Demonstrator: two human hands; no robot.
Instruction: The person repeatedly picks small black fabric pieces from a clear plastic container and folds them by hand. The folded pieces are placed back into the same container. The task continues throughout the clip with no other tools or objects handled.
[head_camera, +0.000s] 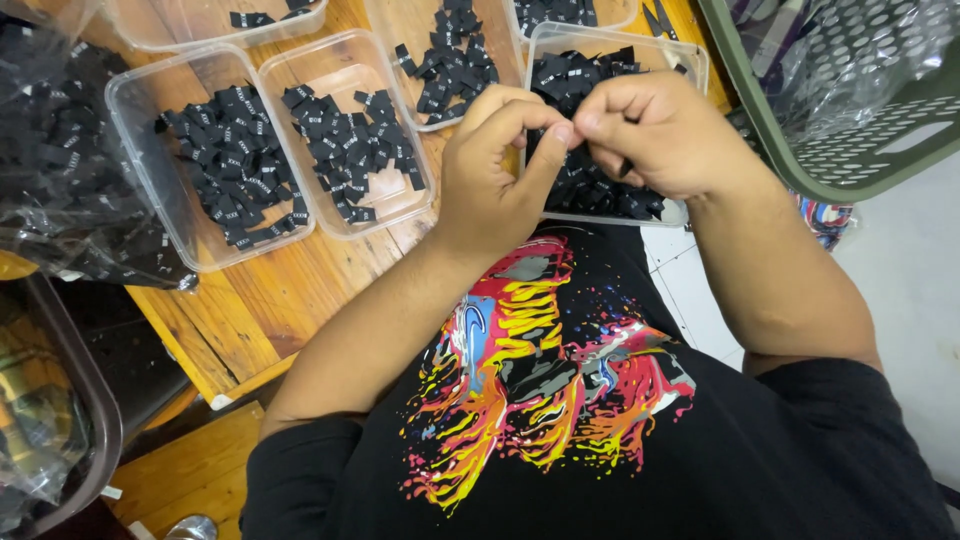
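Far left, a clear plastic bag (60, 160) of small black labels, cut off by the frame edge. On the wooden table (240, 310), near its front edge, two clear tubs (190, 150) side by side hold more black labels (240, 160). Left hand (495, 175) and right hand (655, 135) meet thumb to fingertip above the tub at the table's right corner (690, 60). Fingers pinched nearly closed; whatever sits between them is too small and hidden to make out. The tub's contents are mostly covered by both hands. Right, a green basket (850, 150), partly out of frame.
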